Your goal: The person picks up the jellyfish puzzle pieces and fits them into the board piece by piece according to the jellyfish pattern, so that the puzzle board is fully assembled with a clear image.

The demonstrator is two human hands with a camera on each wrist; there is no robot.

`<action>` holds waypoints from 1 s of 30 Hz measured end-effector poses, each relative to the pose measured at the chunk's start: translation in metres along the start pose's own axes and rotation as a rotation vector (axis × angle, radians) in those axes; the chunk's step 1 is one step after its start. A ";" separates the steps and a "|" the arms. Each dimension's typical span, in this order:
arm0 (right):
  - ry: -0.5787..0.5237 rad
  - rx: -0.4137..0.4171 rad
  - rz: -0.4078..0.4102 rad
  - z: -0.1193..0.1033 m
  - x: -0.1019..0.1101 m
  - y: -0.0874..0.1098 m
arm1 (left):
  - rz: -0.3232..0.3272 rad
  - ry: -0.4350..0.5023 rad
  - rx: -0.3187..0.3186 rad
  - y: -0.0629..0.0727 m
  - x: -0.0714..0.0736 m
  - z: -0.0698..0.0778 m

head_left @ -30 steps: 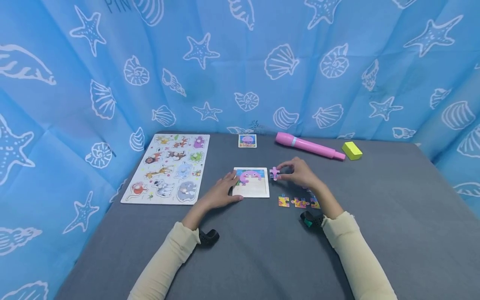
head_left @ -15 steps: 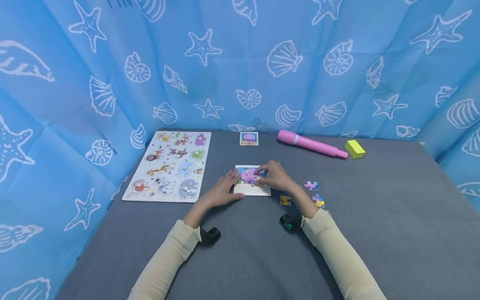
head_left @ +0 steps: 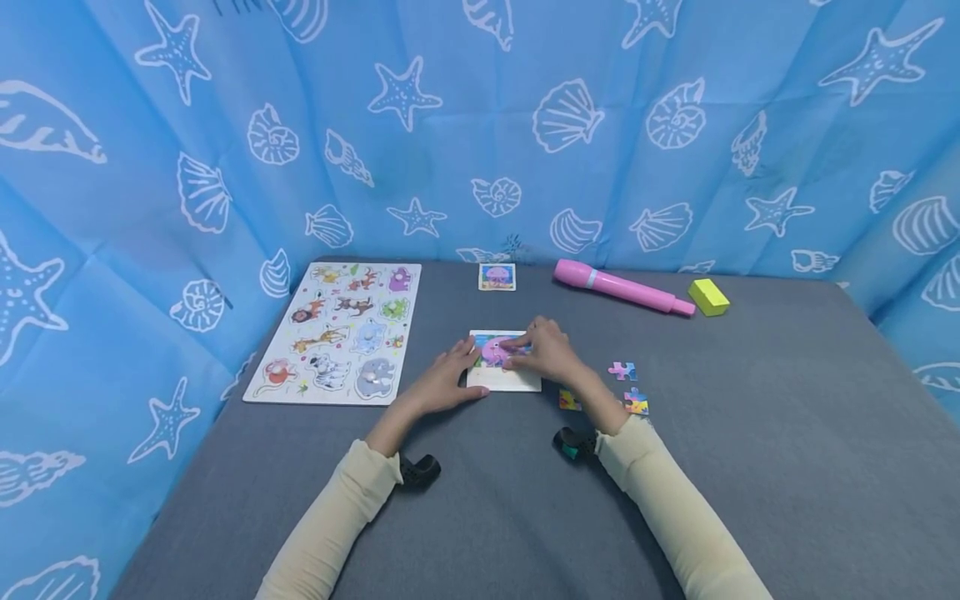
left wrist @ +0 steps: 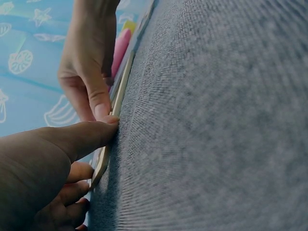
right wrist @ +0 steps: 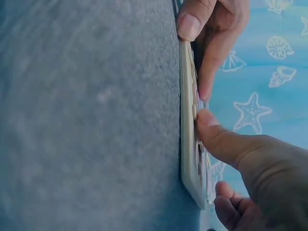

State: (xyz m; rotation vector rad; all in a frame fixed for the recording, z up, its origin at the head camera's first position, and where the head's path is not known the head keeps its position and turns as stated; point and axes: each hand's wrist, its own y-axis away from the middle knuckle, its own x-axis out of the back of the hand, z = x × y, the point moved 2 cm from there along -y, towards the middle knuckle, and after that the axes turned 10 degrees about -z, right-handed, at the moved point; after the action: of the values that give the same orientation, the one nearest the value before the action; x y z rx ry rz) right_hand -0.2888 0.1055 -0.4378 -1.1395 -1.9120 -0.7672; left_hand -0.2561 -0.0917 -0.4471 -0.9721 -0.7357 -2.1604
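Note:
A small wooden puzzle tray (head_left: 504,382) lies mid-table, its upper part filled with pink octopus pieces (head_left: 492,350) and its lower strip bare wood. My left hand (head_left: 441,383) holds the tray's left corner, thumb at the near edge and fingers along the left side. Over the tray's right half, my right hand (head_left: 551,353) pinches a pink jigsaw piece down among the others; that piece is mostly hidden beneath the fingers. Seen from the right wrist, the right thumb (right wrist: 209,120) is right at the tray's upper surface. Loose jigsaw pieces (head_left: 636,402) lie beside the right forearm.
A white animal puzzle board (head_left: 288,397) lies to the left. Behind the tray is a small octopus picture card (head_left: 497,277). A pink tapered stick (head_left: 626,289) and a yellow block (head_left: 708,297) lie back right, before a blue shell-print curtain (head_left: 450,125).
My right hand has carried the pink jigsaw piece leftward from beside the tray onto it, and the fingers have shifted slightly left since. My left hand keeps its place on the tray.

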 end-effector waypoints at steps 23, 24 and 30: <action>0.071 -0.095 0.026 -0.012 -0.002 0.003 | 0.027 -0.012 -0.004 0.000 -0.002 0.000; 0.070 -0.084 0.021 -0.011 -0.001 0.003 | 0.026 -0.013 -0.010 0.000 -0.002 0.001; -0.017 0.001 0.024 0.009 0.023 0.010 | 0.014 0.005 -0.021 0.002 -0.001 0.002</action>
State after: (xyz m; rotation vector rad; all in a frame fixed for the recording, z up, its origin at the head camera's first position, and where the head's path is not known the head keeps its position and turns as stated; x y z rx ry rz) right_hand -0.2894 0.1269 -0.4219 -1.1691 -1.9095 -0.7454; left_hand -0.2536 -0.0911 -0.4466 -0.9789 -0.7029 -2.1615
